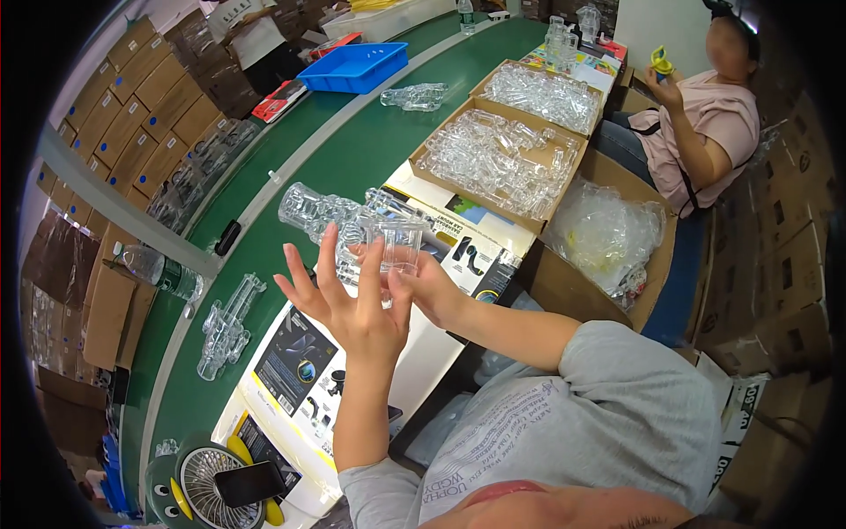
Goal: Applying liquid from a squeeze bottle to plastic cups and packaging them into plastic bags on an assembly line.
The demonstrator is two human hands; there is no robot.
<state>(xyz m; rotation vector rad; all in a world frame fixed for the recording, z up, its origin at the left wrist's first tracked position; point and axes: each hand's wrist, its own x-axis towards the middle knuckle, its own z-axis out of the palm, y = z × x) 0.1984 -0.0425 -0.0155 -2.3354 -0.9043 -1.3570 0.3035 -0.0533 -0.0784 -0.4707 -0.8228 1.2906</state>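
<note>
In front of me I hold up a clear moulded plastic part (401, 236), with a wide cup-like end towards me and a long ribbed body pointing away to the left. My right hand (434, 289) is closed around its cup end from the right, its fingers partly hidden behind the see-through plastic. The thumb and index finger of my left hand (359, 316) are on the near side of the same part; the other fingers spread upward. Similar clear parts lie on the green table, one to the left (227, 326) and another farther off (414, 97).
Shallow cardboard trays (557, 196) full of clear parts stand at right, beside a box of plastic bags (608, 229). A blue tray (357, 70) lies far back. Near left are a fan (211, 483) with a phone (250, 483) and a bottle (159, 269). A co-worker (705, 150) sits far right.
</note>
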